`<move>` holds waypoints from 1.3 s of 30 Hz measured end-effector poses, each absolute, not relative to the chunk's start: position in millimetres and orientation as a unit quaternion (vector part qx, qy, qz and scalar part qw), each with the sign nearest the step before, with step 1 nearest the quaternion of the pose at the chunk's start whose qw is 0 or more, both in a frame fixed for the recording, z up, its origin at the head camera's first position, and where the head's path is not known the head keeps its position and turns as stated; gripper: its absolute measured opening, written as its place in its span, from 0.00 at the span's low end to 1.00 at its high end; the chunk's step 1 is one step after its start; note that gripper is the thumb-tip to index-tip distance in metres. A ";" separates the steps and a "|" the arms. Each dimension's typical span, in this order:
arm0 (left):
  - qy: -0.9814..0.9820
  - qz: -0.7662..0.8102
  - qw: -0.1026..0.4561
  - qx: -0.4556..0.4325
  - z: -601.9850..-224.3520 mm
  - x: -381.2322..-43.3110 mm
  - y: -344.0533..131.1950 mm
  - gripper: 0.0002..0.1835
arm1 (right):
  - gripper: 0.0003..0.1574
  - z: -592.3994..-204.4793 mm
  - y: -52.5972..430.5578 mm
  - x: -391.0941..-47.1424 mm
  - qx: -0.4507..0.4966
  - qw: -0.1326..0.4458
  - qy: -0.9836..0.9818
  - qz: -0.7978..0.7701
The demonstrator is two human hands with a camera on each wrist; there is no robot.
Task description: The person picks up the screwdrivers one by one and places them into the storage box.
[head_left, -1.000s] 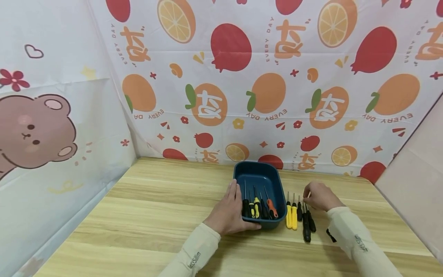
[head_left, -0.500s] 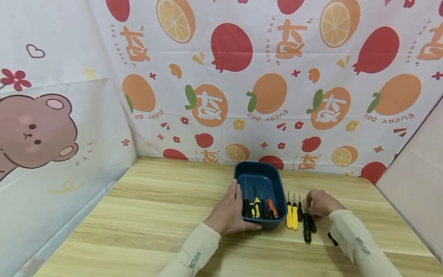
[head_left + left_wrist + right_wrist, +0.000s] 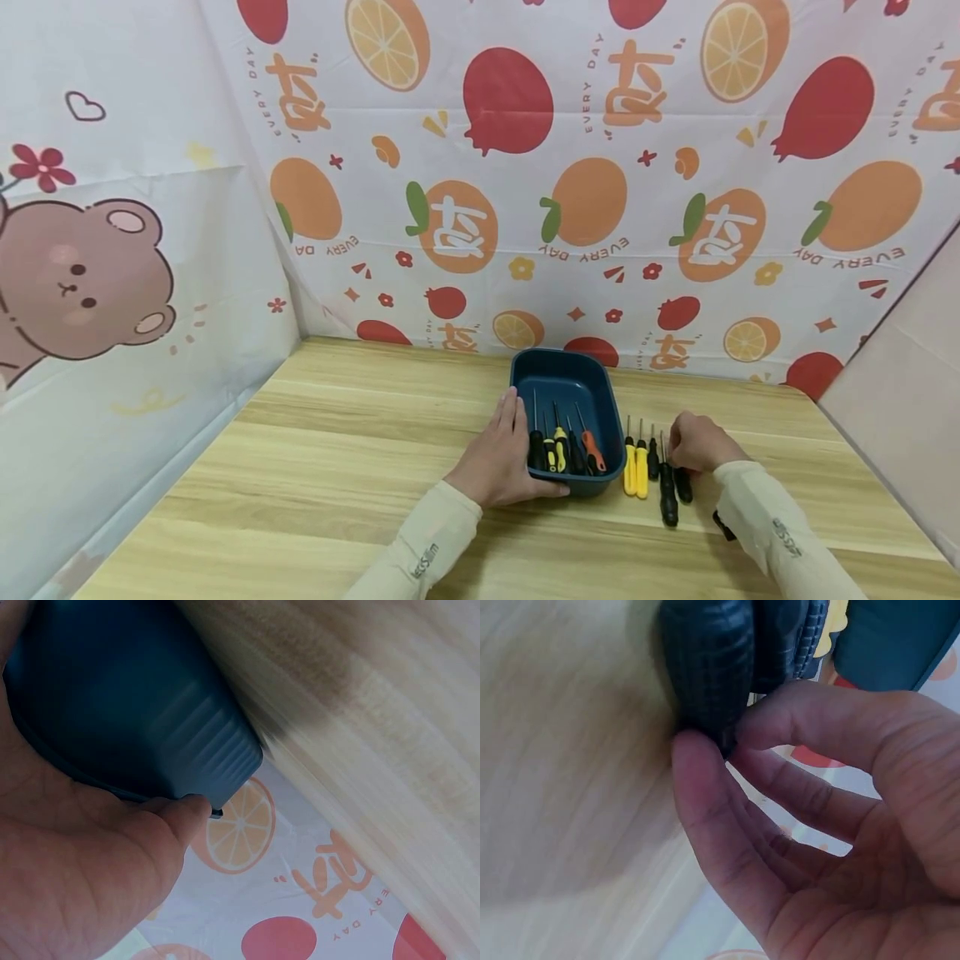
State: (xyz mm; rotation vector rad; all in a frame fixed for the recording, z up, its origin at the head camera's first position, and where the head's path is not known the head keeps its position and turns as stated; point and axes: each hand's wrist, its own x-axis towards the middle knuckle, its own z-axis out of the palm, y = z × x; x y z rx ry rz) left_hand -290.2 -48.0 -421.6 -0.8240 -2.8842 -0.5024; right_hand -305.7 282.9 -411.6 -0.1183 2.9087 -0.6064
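Observation:
My left hand (image 3: 495, 454) lies against a dark blue box (image 3: 567, 390), fingers along its left wall and thumb along the front. In the left wrist view, the hand (image 3: 97, 862) touches the box's rim beside its ribbed outer wall (image 3: 202, 735). My right hand (image 3: 701, 443) pinches a black-handled screwdriver (image 3: 683, 486) lying on the table. The right wrist view has the thumb and fingertips (image 3: 699, 761) at the shaft end of its black handle (image 3: 709, 660). Left of it lie another black screwdriver (image 3: 668, 500), a smaller black one (image 3: 653, 460) and two yellow-handled screwdrivers (image 3: 641, 473).
Inside the box are several screwdrivers, among them an orange-handled one (image 3: 592, 454) and a black-and-yellow one (image 3: 560, 450). A small black object (image 3: 723, 526) shows by the right sleeve. The wooden table (image 3: 360, 433) meets a fruit-print cloth (image 3: 510, 208) behind.
My right hand has moved slightly down and closer onto the rightmost black screwdriver, its fingers now at the handle. The left hand stays against the box.

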 end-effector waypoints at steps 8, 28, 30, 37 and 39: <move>-0.948 -0.159 0.045 -0.270 -420.4 -289.1 -48.5 0.71 | 0.10 -401.9 286.8 -308.8 -0.041 0.060 0.974 -0.213; -0.949 -0.155 0.050 -0.269 -422.8 -289.7 -47.5 0.72 | 0.05 -360.9 212.2 -332.6 -0.106 -0.031 0.925 -0.364; -0.949 -0.154 0.050 -0.269 -422.7 -289.5 -47.7 0.72 | 0.05 -362.2 201.0 -333.8 -0.112 -0.024 0.924 -0.364; -0.949 -0.147 0.053 -0.274 -421.9 -288.9 -47.6 0.70 | 0.01 -369.5 162.2 -333.9 -0.125 0.022 0.929 -0.347; -0.949 -0.142 0.055 -0.276 -421.9 -288.5 -47.2 0.70 | 0.02 -373.3 153.4 -333.7 -0.128 0.030 0.932 -0.337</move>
